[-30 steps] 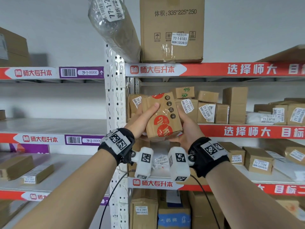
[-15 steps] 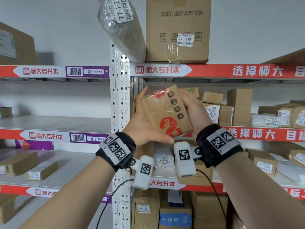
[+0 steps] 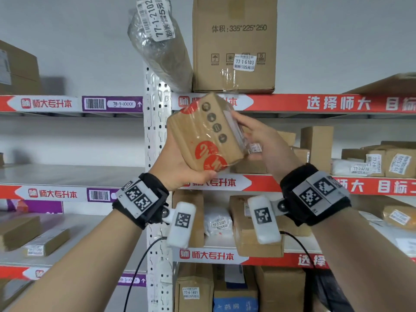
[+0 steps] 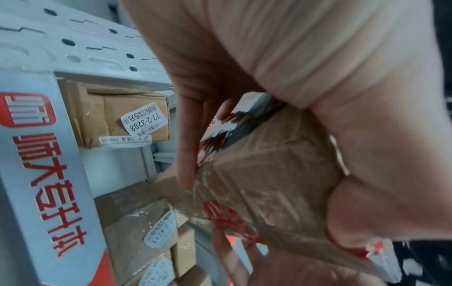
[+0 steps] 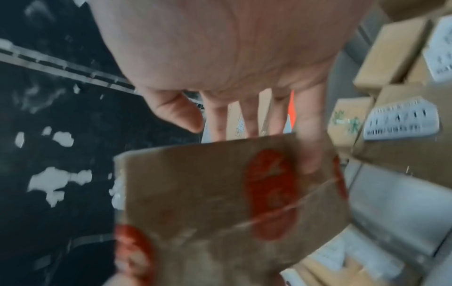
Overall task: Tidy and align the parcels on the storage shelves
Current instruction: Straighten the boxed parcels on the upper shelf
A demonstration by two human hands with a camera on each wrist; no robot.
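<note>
At frame centre, the left hand (image 3: 177, 167) grips a tilted parcel (image 3: 204, 136) from below. The right hand (image 3: 265, 140) rests straight fingers on its right side, before the shelves (image 3: 292, 102).

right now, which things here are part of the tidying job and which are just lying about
In the job:
- brown cardboard parcel with red round prints, tilted, off the shelf
- left hand gripping its lower end
- right hand, fingers straight against its side

Just there:
- tall brown carton
- plastic-wrapped bundle
- perforated white upright
</note>
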